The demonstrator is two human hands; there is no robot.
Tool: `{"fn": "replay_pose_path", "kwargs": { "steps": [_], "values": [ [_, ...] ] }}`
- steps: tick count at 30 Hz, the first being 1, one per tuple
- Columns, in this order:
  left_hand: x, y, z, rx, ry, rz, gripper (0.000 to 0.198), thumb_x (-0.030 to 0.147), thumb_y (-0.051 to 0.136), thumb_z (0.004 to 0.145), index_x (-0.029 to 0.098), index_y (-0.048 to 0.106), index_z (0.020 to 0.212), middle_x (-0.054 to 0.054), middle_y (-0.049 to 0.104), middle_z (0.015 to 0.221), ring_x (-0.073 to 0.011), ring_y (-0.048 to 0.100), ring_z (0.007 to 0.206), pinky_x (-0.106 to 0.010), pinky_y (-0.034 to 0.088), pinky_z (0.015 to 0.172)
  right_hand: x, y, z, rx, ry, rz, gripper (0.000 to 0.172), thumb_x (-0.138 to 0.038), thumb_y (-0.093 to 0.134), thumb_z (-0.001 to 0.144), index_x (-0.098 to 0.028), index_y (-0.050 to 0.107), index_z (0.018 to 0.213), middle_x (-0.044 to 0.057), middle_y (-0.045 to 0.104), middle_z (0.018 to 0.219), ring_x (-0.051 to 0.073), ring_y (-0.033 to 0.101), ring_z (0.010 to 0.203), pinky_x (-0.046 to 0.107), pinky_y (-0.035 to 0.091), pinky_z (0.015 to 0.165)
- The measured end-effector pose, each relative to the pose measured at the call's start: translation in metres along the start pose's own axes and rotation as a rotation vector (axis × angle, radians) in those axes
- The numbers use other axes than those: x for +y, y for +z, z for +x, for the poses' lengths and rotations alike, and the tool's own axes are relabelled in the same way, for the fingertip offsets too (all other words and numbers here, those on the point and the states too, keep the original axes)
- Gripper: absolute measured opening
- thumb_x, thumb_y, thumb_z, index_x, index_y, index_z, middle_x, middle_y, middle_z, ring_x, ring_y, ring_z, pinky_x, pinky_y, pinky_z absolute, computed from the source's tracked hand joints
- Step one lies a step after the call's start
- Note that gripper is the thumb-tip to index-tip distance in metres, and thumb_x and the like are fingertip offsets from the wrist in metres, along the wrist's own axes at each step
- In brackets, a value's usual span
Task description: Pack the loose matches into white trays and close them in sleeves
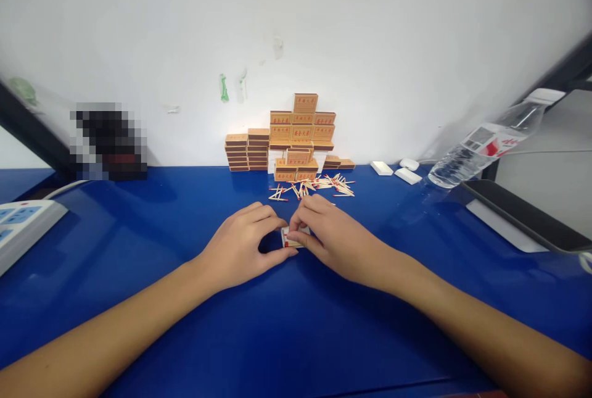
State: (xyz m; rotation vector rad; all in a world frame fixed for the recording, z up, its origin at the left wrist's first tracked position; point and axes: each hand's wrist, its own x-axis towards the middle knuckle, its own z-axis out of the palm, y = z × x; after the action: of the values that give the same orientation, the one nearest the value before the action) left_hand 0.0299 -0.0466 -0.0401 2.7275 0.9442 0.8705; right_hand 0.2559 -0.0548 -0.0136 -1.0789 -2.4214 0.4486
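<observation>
A small white matchbox tray [285, 239] lies on the blue table in front of me, with a few red-tipped matches in it. My left hand [243, 242] grips the tray's left end between thumb and forefinger. Over the right part of the tray, my right hand [330, 231] has its thumb and forefinger pinched together; whatever lies between those fingertips is hidden. Just beyond my hands is a loose pile of matches [324, 184] with red heads. Behind the pile, orange-brown matchboxes [303, 132] are stacked in a stepped tower against the wall.
More matchboxes [246, 151] stand in two columns left of the tower. White trays [382, 168] and a white rounded case [409, 164] lie to the right. A tilted water bottle [490, 142], a black case [531, 216] and a power strip [32, 225] flank the table [277, 336].
</observation>
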Motion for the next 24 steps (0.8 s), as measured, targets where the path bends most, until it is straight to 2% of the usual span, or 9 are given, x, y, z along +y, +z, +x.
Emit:
{"fn": "replay_pose_path", "kwargs": {
  "steps": [3,8,11,14,19,24],
  "values": [
    [-0.001,0.000,0.000,-0.003,-0.004,0.008,0.028,0.041,0.076,0.092,0.016,0.071,0.105,-0.007,0.070,0.096,-0.0228,0.063,0.087,-0.039,0.054,0.080,0.006,-0.003,-0.001,0.010,-0.013,-0.039,0.014,-0.024,0.056,0.104,-0.020,0.064,0.094,0.007,0.062,0.100,0.021,0.058,0.096,0.034,0.046,0.083],
    [0.001,-0.001,0.000,0.046,0.039,0.015,0.030,0.041,0.076,0.093,0.016,0.070,0.110,-0.007,0.071,0.098,-0.0224,0.064,0.088,-0.039,0.054,0.081,0.049,-0.030,0.001,0.088,0.082,-0.190,0.014,-0.025,0.057,0.102,-0.020,0.067,0.094,0.006,0.063,0.092,0.021,0.058,0.084,0.035,0.044,0.076],
    [0.003,-0.002,0.000,0.067,0.087,0.027,0.031,0.040,0.074,0.095,0.015,0.070,0.113,-0.007,0.071,0.098,-0.0216,0.064,0.088,-0.038,0.055,0.082,0.070,-0.040,0.001,0.042,0.167,-0.235,0.009,-0.023,0.061,0.097,-0.020,0.067,0.093,0.007,0.063,0.095,0.021,0.059,0.085,0.035,0.045,0.078],
    [0.003,-0.003,0.000,0.023,0.090,0.054,0.030,0.039,0.074,0.095,0.016,0.071,0.112,-0.007,0.070,0.097,-0.0218,0.064,0.087,-0.038,0.055,0.082,0.080,-0.038,0.002,-0.032,0.184,-0.196,0.008,-0.027,0.065,0.095,-0.020,0.067,0.091,0.008,0.064,0.096,0.023,0.060,0.089,0.036,0.046,0.079],
    [0.000,-0.004,0.000,0.052,0.139,0.148,0.031,0.042,0.070,0.097,0.015,0.070,0.113,-0.009,0.070,0.098,-0.0231,0.064,0.088,-0.039,0.054,0.081,0.078,-0.028,0.004,-0.057,0.144,-0.152,0.016,-0.029,0.057,0.098,-0.020,0.064,0.086,0.008,0.065,0.092,0.023,0.058,0.087,0.037,0.045,0.079],
    [-0.002,-0.004,0.000,0.020,0.104,0.182,0.031,0.043,0.068,0.098,0.015,0.070,0.112,-0.009,0.070,0.098,-0.0230,0.063,0.088,-0.039,0.055,0.082,0.046,-0.024,0.002,-0.010,0.052,-0.048,0.018,-0.030,0.054,0.103,-0.021,0.062,0.090,0.007,0.065,0.095,0.023,0.058,0.092,0.037,0.046,0.082]
  ]
}}
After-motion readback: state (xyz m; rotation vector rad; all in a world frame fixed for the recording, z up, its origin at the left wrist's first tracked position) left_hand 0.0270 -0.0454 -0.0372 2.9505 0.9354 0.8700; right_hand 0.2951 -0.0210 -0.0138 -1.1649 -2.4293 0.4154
